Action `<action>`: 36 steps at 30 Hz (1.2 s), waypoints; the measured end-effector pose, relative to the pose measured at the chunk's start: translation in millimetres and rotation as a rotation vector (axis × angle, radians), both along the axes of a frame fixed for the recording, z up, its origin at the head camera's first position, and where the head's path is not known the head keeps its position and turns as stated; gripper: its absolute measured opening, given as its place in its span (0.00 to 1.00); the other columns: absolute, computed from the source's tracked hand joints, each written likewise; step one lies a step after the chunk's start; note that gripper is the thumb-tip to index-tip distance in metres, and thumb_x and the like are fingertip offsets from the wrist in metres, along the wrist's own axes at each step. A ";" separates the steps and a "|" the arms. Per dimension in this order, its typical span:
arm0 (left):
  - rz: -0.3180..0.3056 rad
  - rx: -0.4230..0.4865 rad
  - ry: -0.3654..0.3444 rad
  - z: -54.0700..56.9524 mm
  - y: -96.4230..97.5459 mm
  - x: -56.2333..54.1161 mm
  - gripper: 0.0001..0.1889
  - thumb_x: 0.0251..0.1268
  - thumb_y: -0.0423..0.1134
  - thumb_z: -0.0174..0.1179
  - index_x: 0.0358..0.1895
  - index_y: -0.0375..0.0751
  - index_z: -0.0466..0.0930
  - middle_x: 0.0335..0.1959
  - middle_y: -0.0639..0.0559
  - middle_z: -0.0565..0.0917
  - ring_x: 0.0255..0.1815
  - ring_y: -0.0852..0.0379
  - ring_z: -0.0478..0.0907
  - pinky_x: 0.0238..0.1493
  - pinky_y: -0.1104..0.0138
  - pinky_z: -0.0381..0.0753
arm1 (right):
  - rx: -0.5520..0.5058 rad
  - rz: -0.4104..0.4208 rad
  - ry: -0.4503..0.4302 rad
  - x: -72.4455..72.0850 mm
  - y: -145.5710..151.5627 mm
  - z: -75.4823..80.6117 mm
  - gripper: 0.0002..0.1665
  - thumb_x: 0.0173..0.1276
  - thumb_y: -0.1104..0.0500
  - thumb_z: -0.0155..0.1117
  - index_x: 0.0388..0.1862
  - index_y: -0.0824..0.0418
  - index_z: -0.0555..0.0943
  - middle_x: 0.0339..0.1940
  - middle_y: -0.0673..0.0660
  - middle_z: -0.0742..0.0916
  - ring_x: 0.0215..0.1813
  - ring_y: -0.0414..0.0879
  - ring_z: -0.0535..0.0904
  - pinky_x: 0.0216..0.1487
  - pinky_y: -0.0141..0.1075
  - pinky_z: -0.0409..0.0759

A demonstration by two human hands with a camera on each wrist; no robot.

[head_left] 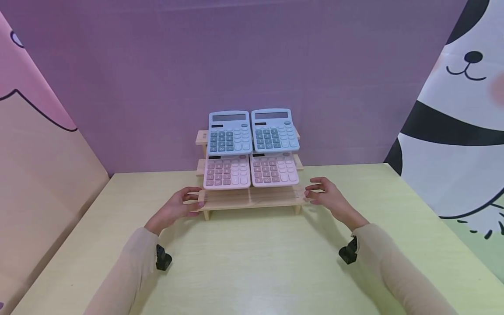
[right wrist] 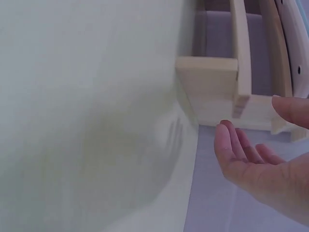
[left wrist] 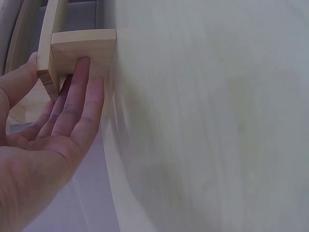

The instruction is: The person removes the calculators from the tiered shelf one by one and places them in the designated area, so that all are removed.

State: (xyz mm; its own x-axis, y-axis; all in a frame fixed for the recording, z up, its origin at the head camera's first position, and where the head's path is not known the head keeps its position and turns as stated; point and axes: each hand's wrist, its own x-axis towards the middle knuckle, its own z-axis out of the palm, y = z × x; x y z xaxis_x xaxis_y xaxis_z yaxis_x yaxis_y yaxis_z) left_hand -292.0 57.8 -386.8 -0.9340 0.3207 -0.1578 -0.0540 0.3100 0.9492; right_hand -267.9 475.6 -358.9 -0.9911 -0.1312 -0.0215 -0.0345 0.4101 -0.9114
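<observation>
A tiered wooden display rack (head_left: 252, 199) stands on the table against the purple backdrop. Two blue calculators, one on the left (head_left: 230, 133) and one on the right (head_left: 274, 130), lean on its upper part. Below them are two pink calculators (head_left: 227, 172) (head_left: 274, 170), their tops partly covered. My left hand (head_left: 175, 210) grips the left end of the lowest shelf, thumb on the board's upper face and fingers underneath, as the left wrist view shows (left wrist: 63, 116). At the right end, my right hand (head_left: 328, 199) hovers with loosely bent fingers, which look apart from the wood in the right wrist view (right wrist: 260, 164).
The pale wood-grain table (head_left: 252, 262) extends in front of the rack and to both sides. Behind rises a purple cloth wall (head_left: 252, 57). A panda print (head_left: 468, 131) hangs on the right, and a pink and beige printed panel (head_left: 35, 144) borders the left.
</observation>
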 end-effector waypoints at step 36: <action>-0.006 -0.028 0.020 3.1 0.3 1.5 0.32 0.63 0.33 0.56 0.67 0.34 0.53 0.63 0.33 0.63 0.52 0.47 0.74 0.51 0.56 0.80 | -0.270 -0.146 0.045 -37.0 -9.6 65.2 0.31 0.69 0.63 0.51 0.68 0.67 0.55 0.57 0.61 0.71 0.49 0.41 0.75 0.60 0.38 0.75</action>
State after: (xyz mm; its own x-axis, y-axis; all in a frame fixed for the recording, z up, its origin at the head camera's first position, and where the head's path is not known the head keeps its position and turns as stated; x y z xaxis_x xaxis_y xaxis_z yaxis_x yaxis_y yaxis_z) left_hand -290.5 58.0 -383.6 -0.9352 0.3217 -0.1480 -0.0331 0.3368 0.9410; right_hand -304.9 466.0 -293.7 -0.9991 0.0176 0.0392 -0.0359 0.1570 -0.9869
